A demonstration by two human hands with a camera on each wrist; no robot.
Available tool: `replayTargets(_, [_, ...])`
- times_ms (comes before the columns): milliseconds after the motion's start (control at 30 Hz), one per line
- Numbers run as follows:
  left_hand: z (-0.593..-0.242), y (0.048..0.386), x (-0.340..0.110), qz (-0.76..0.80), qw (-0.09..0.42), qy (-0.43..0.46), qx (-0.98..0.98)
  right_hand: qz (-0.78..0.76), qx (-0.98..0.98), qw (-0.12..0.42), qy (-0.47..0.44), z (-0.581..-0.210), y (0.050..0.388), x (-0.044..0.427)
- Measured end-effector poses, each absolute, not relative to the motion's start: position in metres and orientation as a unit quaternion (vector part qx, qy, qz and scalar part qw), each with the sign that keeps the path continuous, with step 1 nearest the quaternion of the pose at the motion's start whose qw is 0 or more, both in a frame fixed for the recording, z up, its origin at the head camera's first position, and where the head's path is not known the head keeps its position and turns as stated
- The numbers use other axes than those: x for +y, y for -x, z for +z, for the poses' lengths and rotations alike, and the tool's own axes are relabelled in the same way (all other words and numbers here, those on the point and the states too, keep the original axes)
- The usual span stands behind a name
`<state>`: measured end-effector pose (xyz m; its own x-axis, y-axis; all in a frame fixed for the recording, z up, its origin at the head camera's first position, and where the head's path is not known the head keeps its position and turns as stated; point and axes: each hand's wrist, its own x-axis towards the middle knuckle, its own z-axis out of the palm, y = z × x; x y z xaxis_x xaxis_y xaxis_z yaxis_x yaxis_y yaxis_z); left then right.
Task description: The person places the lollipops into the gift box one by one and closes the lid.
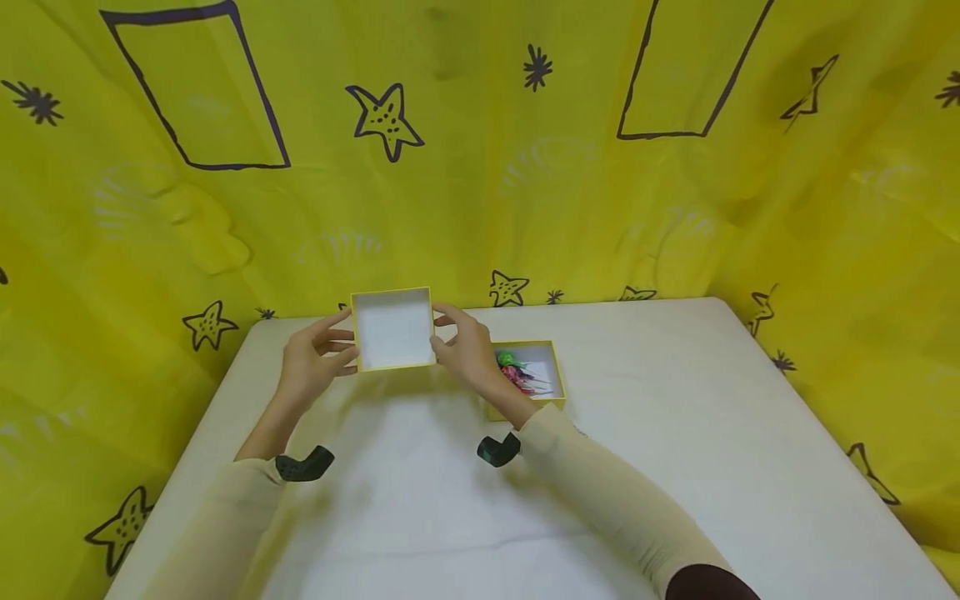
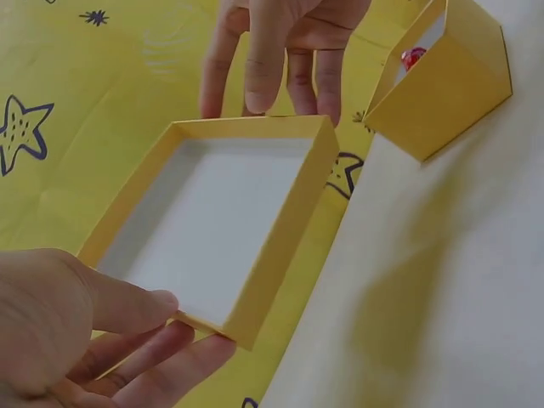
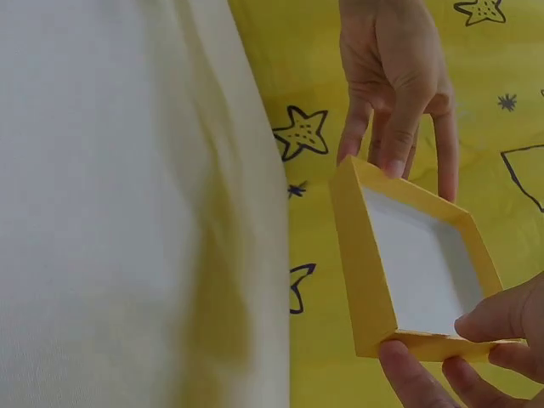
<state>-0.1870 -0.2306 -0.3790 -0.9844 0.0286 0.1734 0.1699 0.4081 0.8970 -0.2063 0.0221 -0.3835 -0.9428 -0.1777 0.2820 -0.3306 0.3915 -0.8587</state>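
A shallow yellow box lid (image 1: 394,328) with a white inside is held up above the table, its hollow side toward the head camera. My left hand (image 1: 309,354) grips its left edge, thumb on the rim and fingers behind, as the left wrist view shows. On the opposite edge, my right hand (image 1: 467,350) pinches the lid between thumb and fingers. Behind my right wrist stands an open yellow box (image 1: 557,375), white inside. Small wrapped pieces in green and red, like lollipops (image 1: 516,371) with thin white sticks, lie in it, partly hidden by the forearm.
A white-covered table (image 1: 675,433) spreads beneath both arms. Yellow cloth (image 1: 450,192) with drawn stars and rectangles hangs behind it and at both sides. A dark band piece sits at each wrist.
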Motion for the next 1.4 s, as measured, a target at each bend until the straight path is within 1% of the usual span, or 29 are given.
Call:
replayTargets(167, [-0.378, 0.187, -0.217, -0.554, 0.09, 0.059, -0.826, 0.526, -0.828, 0.111, -0.159, -0.382, 0.208, 0.031])
replayTargets(367, [-0.377, 0.183, -0.202, -0.586, 0.101, 0.067, -0.801, 0.525, -0.822, 0.16, -0.154, -0.387, 0.207, 0.04])
replayTargets(467, [-0.376, 0.182, -0.194, -0.606, 0.099, 0.069, -0.787, 0.536, -0.812, 0.174, -0.151, -0.389, 0.206, 0.043])
replayTargets(600, [-0.375, 0.181, -0.181, -0.646, 0.086, 0.054, -0.756, 0.577, -0.789, 0.168, -0.13, -0.39, 0.205, 0.044])
replayTargets(733, [-0.375, 0.183, -0.166, -0.686, 0.085, 0.027, -0.722, 0.614, -0.766, 0.16, -0.098, -0.39, 0.205, 0.044])
replayTargets(933, [-0.375, 0.183, -0.15, -0.707, 0.097, 0.003, -0.7, 0.658, -0.73, 0.177, -0.059, -0.388, 0.204, 0.045])
replayTargets(1100, [-0.377, 0.184, -0.144, -0.712, 0.118, -0.002, -0.692, 0.676, -0.709, 0.192, -0.05, -0.386, 0.205, 0.046])
replayTargets(1267, [-0.381, 0.186, -0.144, -0.732, 0.135, 0.015, -0.668, 0.69, -0.703, 0.165, -0.061, -0.385, 0.204, 0.052])
replayTargets(1400, [-0.384, 0.184, -0.147, -0.755, 0.125, 0.052, -0.642, 0.699, -0.695, 0.131, -0.101, -0.385, 0.205, 0.066])
